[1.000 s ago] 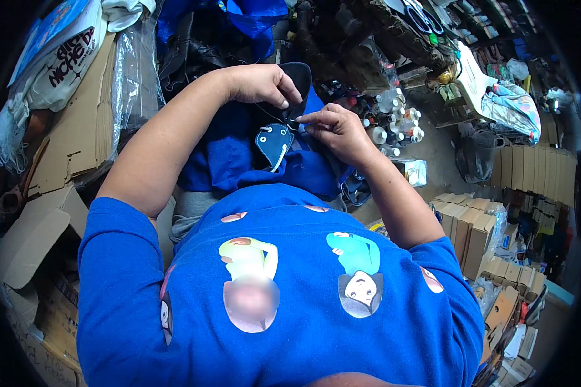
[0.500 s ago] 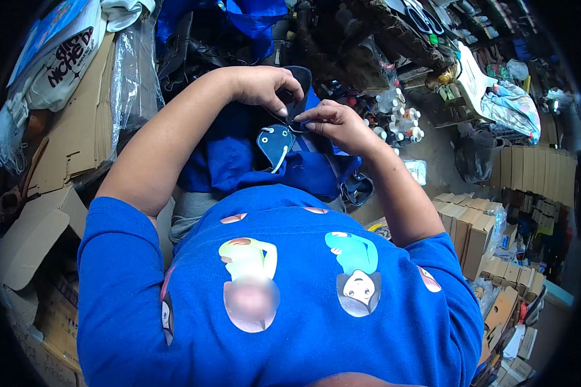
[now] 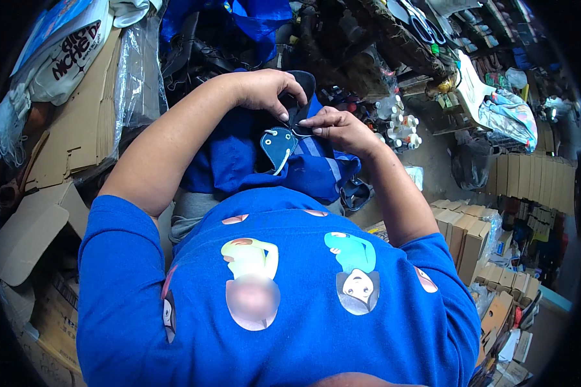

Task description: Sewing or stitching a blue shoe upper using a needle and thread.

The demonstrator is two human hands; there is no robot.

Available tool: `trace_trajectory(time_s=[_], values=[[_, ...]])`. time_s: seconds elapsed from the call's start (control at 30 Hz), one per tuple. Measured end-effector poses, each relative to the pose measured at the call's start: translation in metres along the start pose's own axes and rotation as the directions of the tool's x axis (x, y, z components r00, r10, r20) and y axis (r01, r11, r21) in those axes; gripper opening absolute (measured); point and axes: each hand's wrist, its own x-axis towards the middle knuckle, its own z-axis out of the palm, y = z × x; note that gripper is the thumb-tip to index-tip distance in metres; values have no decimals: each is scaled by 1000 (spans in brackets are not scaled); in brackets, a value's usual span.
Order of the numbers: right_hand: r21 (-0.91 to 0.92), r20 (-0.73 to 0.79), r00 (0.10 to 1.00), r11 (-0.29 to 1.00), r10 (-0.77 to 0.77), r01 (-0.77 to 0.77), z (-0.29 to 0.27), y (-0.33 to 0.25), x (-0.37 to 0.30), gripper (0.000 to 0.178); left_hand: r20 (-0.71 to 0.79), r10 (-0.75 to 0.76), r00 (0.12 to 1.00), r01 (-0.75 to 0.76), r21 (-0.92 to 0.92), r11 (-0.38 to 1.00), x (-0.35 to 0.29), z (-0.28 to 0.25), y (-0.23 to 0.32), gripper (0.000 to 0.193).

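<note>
Centrally, a navy, pale-edged panel (image 3: 275,153) with metal eyelets (image 3: 268,142) sits against rumpled royal-blue cloth (image 3: 229,158) over the lap; just beyond, the left hand (image 3: 269,90) half-curls against a curved black piece (image 3: 306,82), its grip unclear, while the right hand (image 3: 345,131) pinches nearly closed, its hold too small to tell.

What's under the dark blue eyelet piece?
Blue cloth shows past the left and lower edges of the eyelet piece. What lies directly beneath is covered, so contact can't be told.
</note>
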Motion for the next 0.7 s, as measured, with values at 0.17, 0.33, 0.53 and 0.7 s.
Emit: trace_trajectory(time_s=[0.17, 0.33, 0.53, 0.7], values=[[44, -75, 997, 999, -8, 12, 10, -2, -3, 30, -43, 2, 999, -3, -17, 1000, -2, 4, -2, 45], [-56, -303, 953, 998, -4, -13, 36, -23, 0, 18, -60, -43, 997, 45, 35, 998, -2, 7, 1, 50], [-294, -322, 940, 956, -111, 12, 34, -38, -4, 17, -605, 257, 754, -70, 315, 947, -35, 20, -6, 42], [-533, -324, 934, 845, -148, -51, 43, -44, -17, 25, -651, 70, 756, 18, 127, 992, -80, 50, 16, 34]])
